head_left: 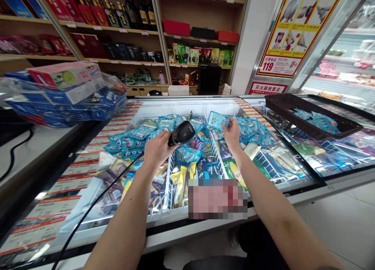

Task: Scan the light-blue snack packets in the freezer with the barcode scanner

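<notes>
My left hand [158,148] is closed around the handle of a black barcode scanner [182,133], whose head points to the right. Its cable runs down along my left forearm. My right hand [232,134] pinches the lower right corner of a blue packet [218,119] in front of the scanner head. Heaps of similar blue packets [140,131] lie to the left of the scanner, and more blue packets [253,130] lie beyond and beside my right hand. Under both hands is a glass-topped freezer with white wire baskets [168,184] of wrapped ice creams [180,184].
A dark brown tray [304,129] holding more blue packets rests on the freezer's right part. Boxes wrapped in clear plastic [70,92] are stacked at the left. Price labels [96,149] line the glass. Shelves [117,28] of goods stand behind. A pixelated patch covers the near edge.
</notes>
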Motion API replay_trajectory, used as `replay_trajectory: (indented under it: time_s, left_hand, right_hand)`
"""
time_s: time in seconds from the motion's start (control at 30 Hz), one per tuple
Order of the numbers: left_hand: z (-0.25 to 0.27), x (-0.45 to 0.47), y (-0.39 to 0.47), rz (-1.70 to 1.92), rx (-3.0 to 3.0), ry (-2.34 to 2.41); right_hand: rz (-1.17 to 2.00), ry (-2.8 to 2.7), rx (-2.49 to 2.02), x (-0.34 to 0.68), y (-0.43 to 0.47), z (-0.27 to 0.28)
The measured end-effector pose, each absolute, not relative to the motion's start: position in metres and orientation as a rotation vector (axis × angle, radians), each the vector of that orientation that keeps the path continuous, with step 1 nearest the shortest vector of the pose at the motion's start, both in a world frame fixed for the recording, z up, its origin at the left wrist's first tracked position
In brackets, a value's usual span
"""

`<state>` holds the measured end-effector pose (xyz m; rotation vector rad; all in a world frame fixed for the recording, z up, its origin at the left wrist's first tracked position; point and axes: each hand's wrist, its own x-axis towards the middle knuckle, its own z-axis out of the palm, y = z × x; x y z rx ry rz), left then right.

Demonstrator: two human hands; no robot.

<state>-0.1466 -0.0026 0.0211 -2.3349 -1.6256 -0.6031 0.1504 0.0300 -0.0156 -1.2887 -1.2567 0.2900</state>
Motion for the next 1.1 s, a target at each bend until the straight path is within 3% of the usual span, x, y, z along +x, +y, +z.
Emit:
replay_trajectory:
  time_s: [0.17,0.53,0.67,0.83,1.1]
  left_hand:
    - [0.024,-0.149,-0.003,-0.626,-2.256,-1.702]
    - [0.028,-0.151,-0.005,-0.643,-2.157,-1.847]
    - [0.028,-0.151,-0.005,-0.623,-2.141,-1.862]
    - [0.028,-0.151,-0.006,-0.619,-2.137,-1.860]
    - [0.027,-0.154,-0.003,-0.617,-2.118,-1.866]
  right_hand:
    - [-0.046,-1.199,-1.467,0.168,0.016,-0.002]
    - [-0.339,-1.321,-1.759,0.177,0.011,-0.011]
    - [-0.498,-1.631,-1.767,0.164,0.005,-0.004]
    - [-0.499,-2.073,-1.694,0.150,0.005,-0.009]
    - [-0.518,-1.962,-1.769,0.151,0.011,-0.015]
